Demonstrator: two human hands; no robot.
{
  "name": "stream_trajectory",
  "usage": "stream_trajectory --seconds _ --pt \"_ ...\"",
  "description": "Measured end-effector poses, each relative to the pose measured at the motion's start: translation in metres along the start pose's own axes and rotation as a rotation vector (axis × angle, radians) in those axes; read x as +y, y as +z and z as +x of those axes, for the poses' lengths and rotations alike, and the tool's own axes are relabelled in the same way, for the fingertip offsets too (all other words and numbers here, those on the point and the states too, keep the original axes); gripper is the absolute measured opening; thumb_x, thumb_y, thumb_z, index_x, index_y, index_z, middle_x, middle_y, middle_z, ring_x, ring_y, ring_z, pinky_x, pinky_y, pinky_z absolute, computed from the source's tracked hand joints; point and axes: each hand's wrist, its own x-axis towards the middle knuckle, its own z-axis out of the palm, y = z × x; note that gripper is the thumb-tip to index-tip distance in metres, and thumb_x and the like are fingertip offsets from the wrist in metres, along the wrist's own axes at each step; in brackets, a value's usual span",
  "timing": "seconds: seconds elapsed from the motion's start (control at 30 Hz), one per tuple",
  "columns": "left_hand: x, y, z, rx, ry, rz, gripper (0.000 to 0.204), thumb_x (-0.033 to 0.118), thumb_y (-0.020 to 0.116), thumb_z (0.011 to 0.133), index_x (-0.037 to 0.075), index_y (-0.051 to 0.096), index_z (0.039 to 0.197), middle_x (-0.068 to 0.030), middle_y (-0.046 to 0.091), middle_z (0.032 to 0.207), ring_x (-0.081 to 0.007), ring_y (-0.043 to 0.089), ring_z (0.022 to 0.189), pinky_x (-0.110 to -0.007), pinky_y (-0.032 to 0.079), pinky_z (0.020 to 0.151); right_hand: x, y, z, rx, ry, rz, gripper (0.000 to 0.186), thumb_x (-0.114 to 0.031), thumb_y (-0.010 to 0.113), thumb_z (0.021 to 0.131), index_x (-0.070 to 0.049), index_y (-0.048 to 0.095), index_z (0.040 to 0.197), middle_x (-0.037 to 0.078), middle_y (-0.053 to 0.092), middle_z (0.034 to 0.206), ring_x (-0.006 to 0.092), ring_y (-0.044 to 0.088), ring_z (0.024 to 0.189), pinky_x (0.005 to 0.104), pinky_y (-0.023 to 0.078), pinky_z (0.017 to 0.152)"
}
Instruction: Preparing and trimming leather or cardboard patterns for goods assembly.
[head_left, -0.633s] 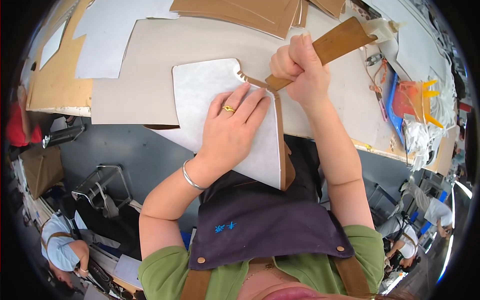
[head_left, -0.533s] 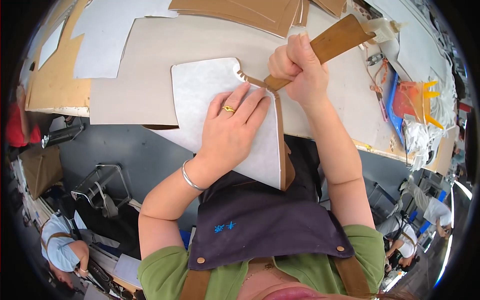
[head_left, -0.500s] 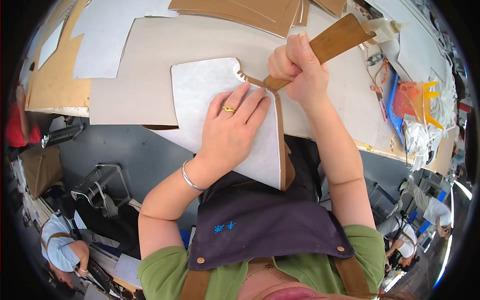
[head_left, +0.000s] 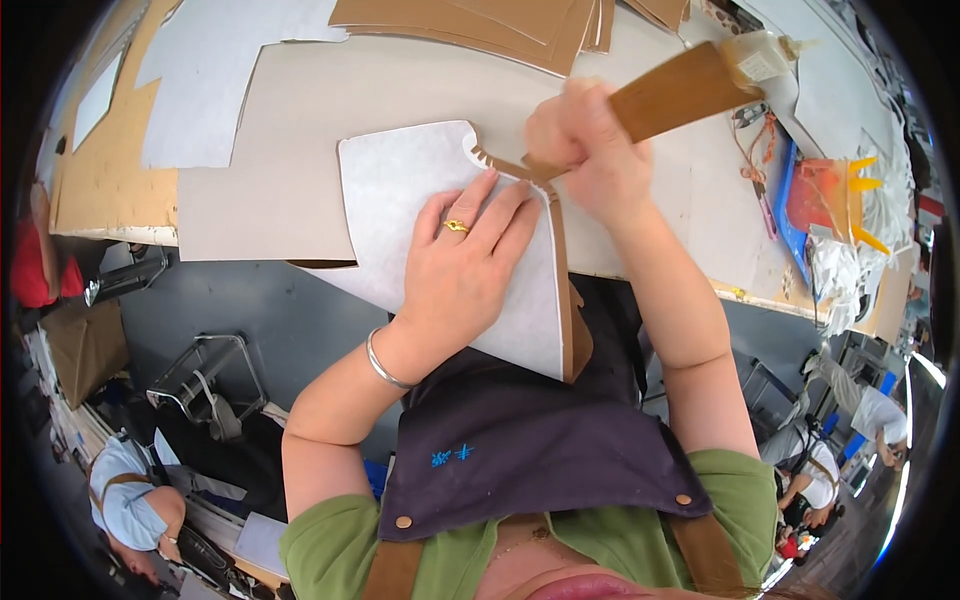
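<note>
A white-backed cut panel (head_left: 395, 190) with a brown folded edge lies over the table's front edge, its lower corner hanging towards my apron. Small notches show along its curved upper edge. My left hand (head_left: 460, 260) rests flat on the panel, fingers stretched towards that upper edge. In my right hand (head_left: 595, 150), slightly blurred, is a flat wooden paddle-like tool (head_left: 685, 95). Its narrow end comes down at the panel's brown edge, just beyond my left fingertips; whether it touches there I cannot tell. The broad end points up to the right.
Brown sheets (head_left: 490, 30) lie at the back, white cut pieces (head_left: 200, 90) at the back left. To the right are a small bottle (head_left: 765, 60), a pair of snips (head_left: 745, 117), a blue tray (head_left: 793, 215) and white scraps (head_left: 835, 275). Co-workers sit behind on both sides.
My right hand has shifted slightly left and the wooden tool has tilted a little flatter, its broad end lower. The left hand stays in place on the panel.
</note>
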Motion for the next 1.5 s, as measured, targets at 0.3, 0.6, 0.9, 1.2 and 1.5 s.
stream_trajectory --seconds 0.3,0.6,0.9,1.2,1.5 --pt "0.004 -0.002 0.002 -0.001 -0.042 -0.015 0.035 0.004 0.055 0.081 0.009 0.067 0.113 -0.0033 0.062 0.122 -0.0223 0.056 0.119 -0.037 0.041 0.098 -0.031 -0.010 -0.008 0.290 -0.134 -0.024 0.046 -0.034 0.036 0.106 -0.013 0.027 0.067 -0.003 0.025 0.053 0.0117 0.020 0.049 0.0301 0.020 0.049" --pt "0.004 0.000 0.002 0.029 -0.020 0.025 0.033 0.004 0.056 0.082 0.008 0.067 0.113 -0.0027 0.063 0.121 -0.0223 0.056 0.119 -0.037 0.041 0.098 -0.014 0.007 -0.031 0.416 -0.133 0.036 0.044 -0.033 0.043 0.106 -0.010 0.032 0.069 -0.002 0.032 0.054 0.0108 0.029 0.048 0.0293 0.023 0.045" --pt "0.005 0.000 0.003 -0.002 -0.040 0.032 0.034 0.004 0.056 0.082 0.009 0.068 0.113 -0.0019 0.063 0.123 -0.0228 0.055 0.120 -0.037 0.041 0.098 -0.020 0.010 -0.032 0.371 -0.174 -0.045 0.047 -0.034 0.040 0.107 -0.010 0.031 0.067 -0.002 0.033 0.054 0.0094 0.026 0.051 0.0281 0.023 0.046" --pt "0.004 0.002 0.002 0.034 -0.031 0.009 0.034 0.003 0.056 0.081 0.009 0.068 0.113 -0.0027 0.063 0.121 -0.0234 0.056 0.119 -0.038 0.041 0.098 -0.005 0.015 -0.036 0.329 -0.033 0.017 0.048 -0.035 0.044 0.105 -0.008 0.037 0.067 -0.001 0.037 0.055 0.0080 0.029 0.050 0.0276 0.023 0.045" --pt "0.002 0.004 -0.002 0.055 -0.049 -0.028 0.042 -0.002 0.056 0.074 0.009 0.068 0.113 -0.0042 0.062 0.118 -0.0235 0.057 0.116 -0.039 0.042 0.097 0.003 0.009 0.003 0.122 -0.019 -0.100 0.047 -0.040 0.036 0.106 -0.012 0.030 0.068 -0.002 0.028 0.056 0.0113 0.021 0.051 0.0292 0.022 0.050"
